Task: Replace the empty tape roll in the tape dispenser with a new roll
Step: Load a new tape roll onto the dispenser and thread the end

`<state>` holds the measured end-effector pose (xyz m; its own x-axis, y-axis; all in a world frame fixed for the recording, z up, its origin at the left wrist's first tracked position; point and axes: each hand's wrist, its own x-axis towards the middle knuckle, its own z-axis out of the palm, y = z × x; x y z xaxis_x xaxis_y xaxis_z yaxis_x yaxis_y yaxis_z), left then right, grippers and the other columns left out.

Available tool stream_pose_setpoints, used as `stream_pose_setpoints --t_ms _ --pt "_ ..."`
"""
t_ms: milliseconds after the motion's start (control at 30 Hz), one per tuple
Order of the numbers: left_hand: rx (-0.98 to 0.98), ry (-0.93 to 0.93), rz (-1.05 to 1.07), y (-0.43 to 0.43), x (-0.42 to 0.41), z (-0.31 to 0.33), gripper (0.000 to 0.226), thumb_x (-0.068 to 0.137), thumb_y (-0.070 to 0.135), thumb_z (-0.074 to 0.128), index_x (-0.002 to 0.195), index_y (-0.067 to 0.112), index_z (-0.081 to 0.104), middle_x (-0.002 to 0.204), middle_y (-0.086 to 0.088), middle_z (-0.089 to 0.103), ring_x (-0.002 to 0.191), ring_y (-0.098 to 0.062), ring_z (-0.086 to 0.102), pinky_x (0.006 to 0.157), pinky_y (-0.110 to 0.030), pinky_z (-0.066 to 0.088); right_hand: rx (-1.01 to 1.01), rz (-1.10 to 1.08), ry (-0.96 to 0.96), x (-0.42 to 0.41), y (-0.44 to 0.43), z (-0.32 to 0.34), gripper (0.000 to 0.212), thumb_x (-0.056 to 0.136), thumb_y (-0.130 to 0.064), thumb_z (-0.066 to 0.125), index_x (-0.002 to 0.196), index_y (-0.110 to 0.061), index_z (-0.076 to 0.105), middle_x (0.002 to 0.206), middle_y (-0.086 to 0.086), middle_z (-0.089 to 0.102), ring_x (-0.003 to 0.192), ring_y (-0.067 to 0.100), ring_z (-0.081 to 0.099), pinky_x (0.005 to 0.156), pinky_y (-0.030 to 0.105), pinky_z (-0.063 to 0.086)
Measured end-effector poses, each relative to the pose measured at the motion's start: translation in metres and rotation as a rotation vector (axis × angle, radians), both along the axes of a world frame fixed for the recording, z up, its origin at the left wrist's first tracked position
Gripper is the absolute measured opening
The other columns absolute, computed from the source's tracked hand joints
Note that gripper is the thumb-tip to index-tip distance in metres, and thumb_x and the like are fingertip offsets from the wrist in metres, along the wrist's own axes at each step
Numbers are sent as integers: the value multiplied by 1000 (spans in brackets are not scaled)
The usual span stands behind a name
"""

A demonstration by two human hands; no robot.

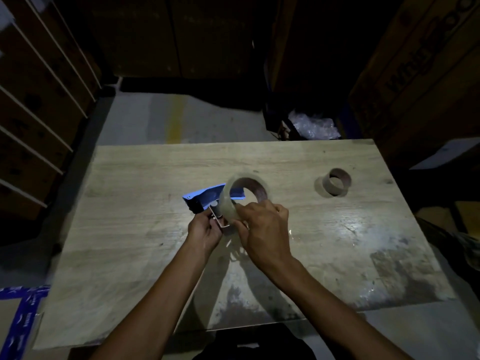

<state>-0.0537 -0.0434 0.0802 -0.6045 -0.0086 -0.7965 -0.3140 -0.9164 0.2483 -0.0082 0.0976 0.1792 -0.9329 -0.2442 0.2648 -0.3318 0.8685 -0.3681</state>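
Above the middle of the wooden table (130,255) I hold a blue tape dispenser (202,197); my left hand (205,233) grips its near, metal end. My right hand (262,229) is closed on the near rim of a new roll of clear tape (228,203), which stands upright against the dispenser's right side. Its brown core faces right and part of the blue body shows through the hole. An empty brown cardboard core (336,183) lies on the table to the far right, apart from both hands.
Stacked cardboard boxes (415,74) rise at the right and shelves of boxes (31,113) at the left. A dark bin with bubble wrap (311,126) stands beyond the table's far edge. A box with blue tape (20,315) is at the near left.
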Motion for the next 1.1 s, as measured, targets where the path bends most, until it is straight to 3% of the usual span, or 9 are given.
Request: stream_pose_setpoints --t_ms 133,300,433,533,633,700,867,967,1100 --pt "-28 62 -73 6 1 16 27 103 2 33 87 0 56 51 -13 65 40 -19 65 35 -20 48 8 25 -22 8 -11 -2 19 75 -29 72 94 -29 70 76 -6 68 84 23 64 77 42 42" --pt "-37 128 3 10 2 20 28 103 2 32 95 3 58 65 -14 69 52 -22 70 46 -28 57 4 36 -60 11 -19 -5 24 70 -27 77 93 -28 70 79 -6 68 88 22 65 79 45 44" --pt "-83 159 -6 5 7 16 24 103 14 38 110 5 59 98 -17 61 77 -27 67 60 -32 61 -23 51 -93 10 -19 -8 23 69 -28 79 91 -26 72 83 -5 69 90 23 65 80 42 44" --pt "-76 170 49 3 10 21 36 89 2 48 125 6 54 101 -18 60 82 -27 65 66 -34 62 -122 101 -133 6 -14 -12 24 68 -25 78 92 -19 75 89 1 71 87 28 66 76 39 51" --pt "-89 164 61 1 12 27 39 91 -16 38 101 19 52 92 -19 61 61 -21 70 56 -31 60 -247 124 -200 -1 -6 -19 26 69 -15 82 94 -9 77 96 5 73 91 26 66 78 27 48" --pt "-140 150 19 0 15 27 37 95 -13 39 95 23 47 105 -24 61 71 -23 67 60 -34 60 -286 150 -262 -7 2 -24 30 71 -15 82 100 -7 76 104 4 72 96 21 66 80 16 41" --pt "-149 167 12 1 19 27 36 102 1 41 136 9 46 135 -27 54 92 -29 65 73 -43 60 -402 224 -365 -18 18 -29 32 74 -15 81 105 -10 73 112 1 69 100 10 62 79 1 38" --pt "-186 212 -7 3 19 29 29 103 4 39 124 19 52 124 -20 61 94 -28 64 86 -48 51 -426 228 -419 -21 20 -33 28 79 -21 77 105 -13 70 110 1 67 96 10 60 75 8 41" --pt "-255 262 -91 9 21 41 34 106 13 38 137 25 44 107 -9 65 85 -24 65 63 -36 59 -539 189 -474 -15 8 -41 36 95 -45 50 118 -20 59 113 2 60 102 15 56 84 30 47"
